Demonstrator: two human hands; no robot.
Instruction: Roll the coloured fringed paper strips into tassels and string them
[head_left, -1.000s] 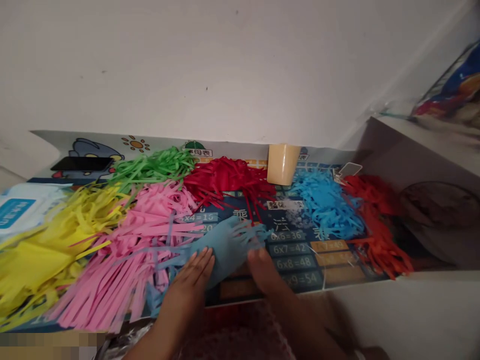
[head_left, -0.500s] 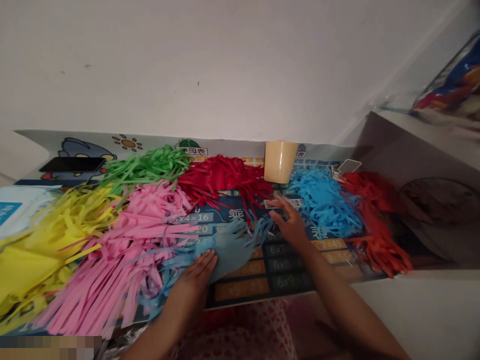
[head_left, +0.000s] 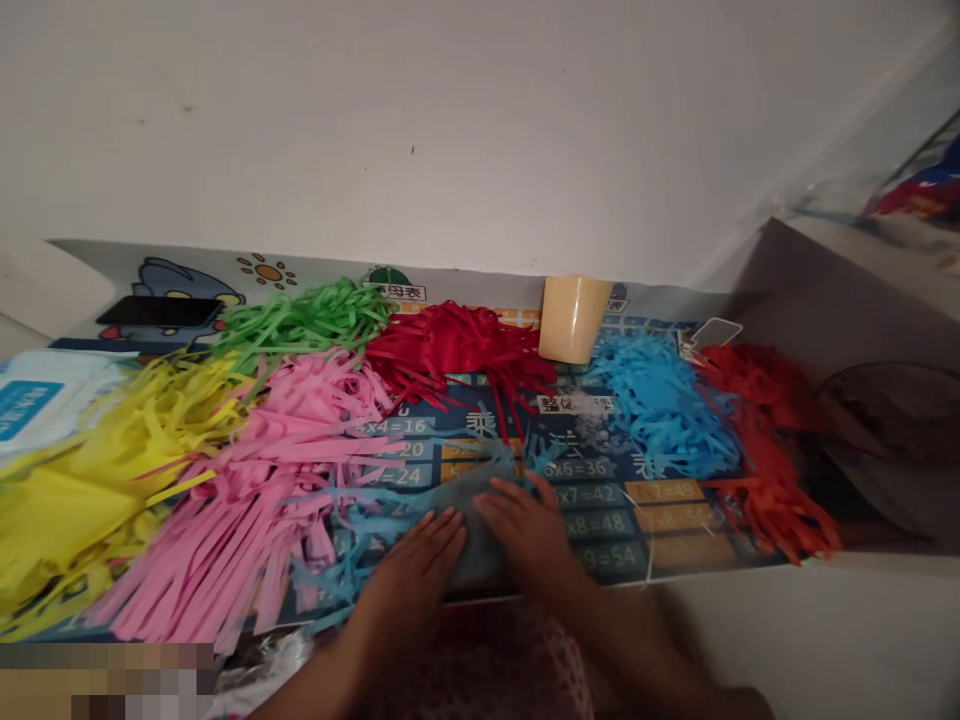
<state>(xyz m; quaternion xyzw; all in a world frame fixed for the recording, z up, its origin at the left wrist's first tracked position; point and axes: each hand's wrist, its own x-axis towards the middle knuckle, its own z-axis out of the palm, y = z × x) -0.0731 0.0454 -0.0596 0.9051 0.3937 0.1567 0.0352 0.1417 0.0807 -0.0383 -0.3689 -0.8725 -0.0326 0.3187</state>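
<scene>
A thin blue sheet [head_left: 475,545] with fringed ends lies at the near edge of the printed mat [head_left: 600,590], its strips spreading left and toward the wall. My left hand [head_left: 420,560] rests flat on the sheet's left part, fingers extended. On its right part lies my right hand [head_left: 525,525], fingers stretched out and slightly blurred. Both hands press the sheet from above, and their palms are hidden. Pink fringed paper [head_left: 300,440] is beside the blue strips on the left. Beyond the sheet sits a dark red fringed bunch [head_left: 450,350].
Yellow [head_left: 67,510] and green fringed bunches [head_left: 315,315] are at left, with a white packet [head_left: 60,395] and a black phone [head_left: 161,311]. A beige cup [head_left: 574,320] stands by the wall. Bright blue [head_left: 660,405] and orange-red fringed bunches [head_left: 765,390] lie right, near a dark box [head_left: 847,300].
My right hand has come down and left from above the mat onto the blue sheet, next to my left hand. My left hand stays on the sheet. The view has shifted slightly.
</scene>
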